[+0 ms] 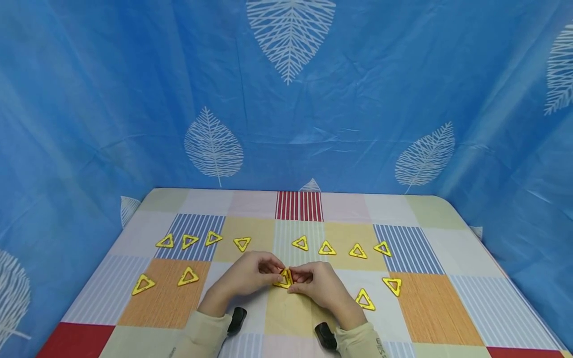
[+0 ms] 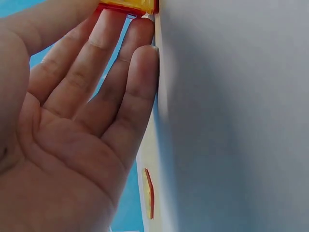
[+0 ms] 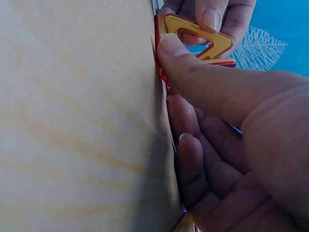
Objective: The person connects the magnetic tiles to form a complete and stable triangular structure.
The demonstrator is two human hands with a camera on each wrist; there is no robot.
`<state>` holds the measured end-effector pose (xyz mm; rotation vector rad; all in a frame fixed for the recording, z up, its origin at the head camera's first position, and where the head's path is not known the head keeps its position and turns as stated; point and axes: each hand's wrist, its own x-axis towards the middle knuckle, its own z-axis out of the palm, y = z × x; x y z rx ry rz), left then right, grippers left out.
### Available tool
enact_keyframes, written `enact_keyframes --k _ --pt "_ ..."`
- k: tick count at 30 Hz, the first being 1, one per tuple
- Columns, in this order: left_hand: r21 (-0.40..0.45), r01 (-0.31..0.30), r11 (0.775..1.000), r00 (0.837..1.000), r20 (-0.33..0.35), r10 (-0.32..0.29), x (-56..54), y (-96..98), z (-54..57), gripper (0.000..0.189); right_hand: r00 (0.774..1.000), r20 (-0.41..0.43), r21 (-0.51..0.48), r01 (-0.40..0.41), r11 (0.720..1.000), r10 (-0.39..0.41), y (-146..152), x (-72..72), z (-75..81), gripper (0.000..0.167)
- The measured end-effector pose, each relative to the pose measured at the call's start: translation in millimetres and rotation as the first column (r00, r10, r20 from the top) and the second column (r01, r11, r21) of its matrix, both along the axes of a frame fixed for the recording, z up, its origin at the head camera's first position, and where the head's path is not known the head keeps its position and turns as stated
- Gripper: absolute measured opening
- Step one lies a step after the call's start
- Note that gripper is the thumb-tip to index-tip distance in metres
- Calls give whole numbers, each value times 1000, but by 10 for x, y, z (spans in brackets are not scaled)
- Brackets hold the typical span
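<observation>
Midway between side edges of desk, left hand and right hand pinch yellow triangular frames, grips nearly closed.

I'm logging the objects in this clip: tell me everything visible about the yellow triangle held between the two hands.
The yellow triangle is a glossy, plastic-looking open frame with rounded corners. It is tipped up at an angle from the patterned tablecloth, pinched by the left hand and right hand. Another red-edged piece shows right beside it; whether they join is hidden.
</observation>
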<state>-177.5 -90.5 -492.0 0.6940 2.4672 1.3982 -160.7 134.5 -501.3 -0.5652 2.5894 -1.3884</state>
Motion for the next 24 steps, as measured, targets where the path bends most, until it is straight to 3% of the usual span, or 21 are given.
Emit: enact_keyframes --k 10,22,24 --pt "-66 -26 997 998 -56 23 -6 19 -37 17 1000 1 26 7 1000 -7 -5 -4 -13 38" --pt "-86 9 996 997 -74 -15 0 31 -5 16 999 -34 28 0 1000 1 -41 -6 -29 34" --pt "-83 7 997 998 -69 -12 5 33 -6 23 999 -40 35 -8 999 10 -41 -3 -27 34"
